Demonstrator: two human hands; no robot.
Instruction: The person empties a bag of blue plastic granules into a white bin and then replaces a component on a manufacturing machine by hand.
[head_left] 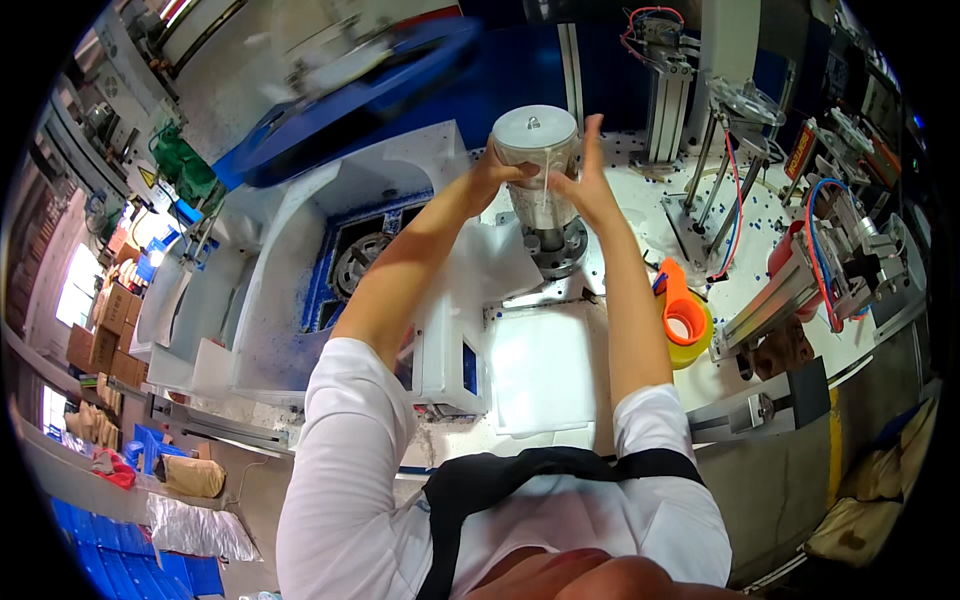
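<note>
A clear tapered canister point(528, 203) with a round white lid point(535, 128) stands upright on a round metal base point(562, 262) beyond my outstretched arms. My left hand point(490, 178) holds its left side, the thumb across the front and the other fingers mostly hidden behind it. On the right side, my right hand point(592, 188) is open. Its fingers stretch upward and its thumb points in toward the canister; whether the thumb touches is hard to tell. Below the base, a white sheet point(542, 372) lies on the worktop.
To the left sits a large white bin point(275, 290) with a round metal part inside. An orange tape roll point(684, 312) rests on a yellow one at right. Metal fixtures with red and blue tubes point(735, 200) stand beyond. Small dark pieces are scattered over the worktop. A blurred blue tray-like shape point(350, 110) is at upper left.
</note>
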